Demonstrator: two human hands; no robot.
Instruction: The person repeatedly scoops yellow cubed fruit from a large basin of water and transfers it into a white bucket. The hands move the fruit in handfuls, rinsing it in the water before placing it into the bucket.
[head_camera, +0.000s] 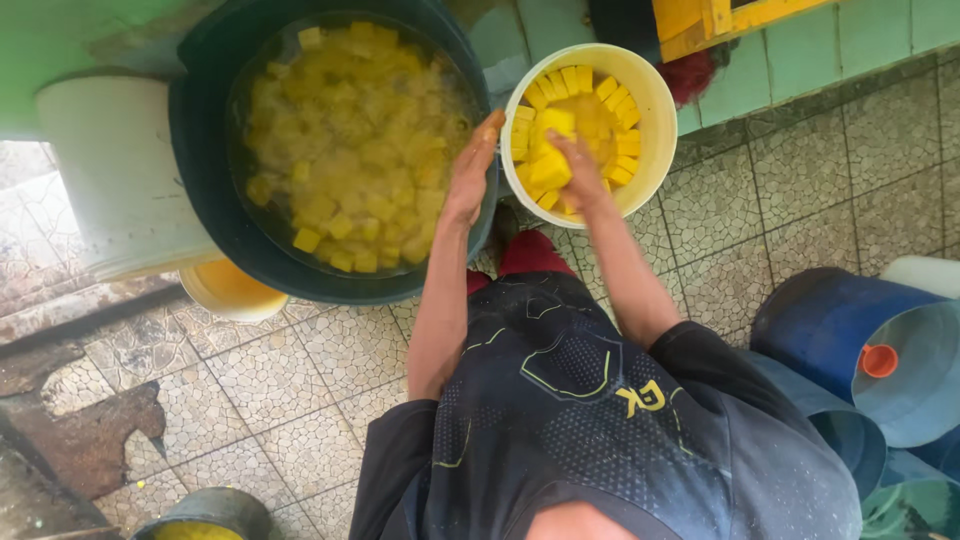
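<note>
Yellow cubes (590, 100), smooth and blocky, are packed in neat rings inside a round white bucket (655, 110) on the tiled floor. I see the right hand (580, 175) inside that bucket, fingers curled shut around one yellow block (548, 168) near its front wall. The left hand (472, 170) lies flat and open, fingers straight, against the gap where the white bucket meets a large dark tub (200, 160). That tub holds many more yellow chunks (350, 150) floating loose in cloudy liquid. Beside the tub on the left stands a tall pale bucket (120, 170), with a small yellow-filled container (232, 290) just below it. At the right edge sit blue plastic water jugs (840, 330), one with an orange cap (879, 360). Pebble-patterned floor tiles (300, 390) look worn and wet.
</note>
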